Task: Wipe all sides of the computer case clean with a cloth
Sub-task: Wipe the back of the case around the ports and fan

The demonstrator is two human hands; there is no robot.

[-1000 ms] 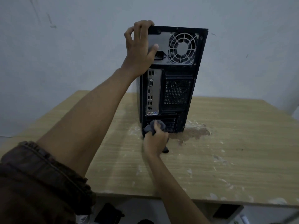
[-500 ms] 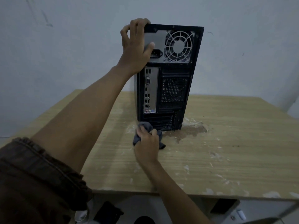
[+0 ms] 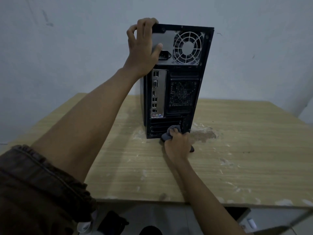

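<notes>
A black computer case (image 3: 183, 92) stands upright on a wooden table (image 3: 245, 158), its rear panel with fan grille and ports facing me. My left hand (image 3: 143, 48) grips the case's top left corner, fingers curled over the top edge and thumb on the rear panel. My right hand (image 3: 177, 145) holds a bunched grey cloth (image 3: 169, 133) and presses it against the bottom right of the rear panel, by the expansion slots. Part of the cloth is hidden under my fingers.
The tabletop has worn, flaking patches (image 3: 203, 134) to the right of the case. A pale wall (image 3: 67, 48) rises just behind the table. Dark items (image 3: 111, 223) lie on the floor below the table's front edge.
My right hand slid the cloth from the case's bottom left corner, off onto the table, then to the right along the bottom of the rear panel. My left hand kept its hold.
</notes>
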